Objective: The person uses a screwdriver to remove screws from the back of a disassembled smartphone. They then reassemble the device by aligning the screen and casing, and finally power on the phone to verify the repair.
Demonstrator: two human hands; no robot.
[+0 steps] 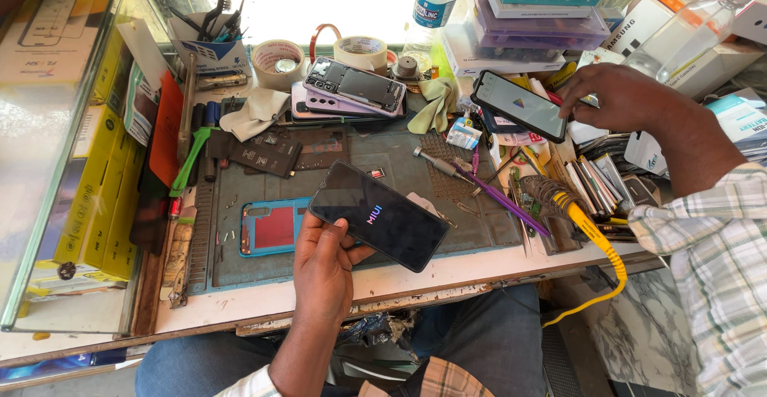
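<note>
My left hand [323, 265] holds a black phone [379, 215] by its lower left corner, above the front of a grey-green work mat [351, 157]. Its dark screen faces up and shows a small logo. My right hand [619, 97], in a plaid sleeve, reaches to the right side of the bench. There it grips the right end of a second phone [518, 104], whose lit screen is tilted up. A turquoise phone case [268, 228] lies on the mat just left of my left hand.
An opened phone [351, 85] on a stack, a flat battery [264, 157], tape rolls [359, 49], a screwdriver [435, 163] and a purple tool [499, 197] crowd the mat. A yellow cable [595, 237] hangs over the front edge. Boxes [535, 21] and a spray bottle [687, 33] stand behind.
</note>
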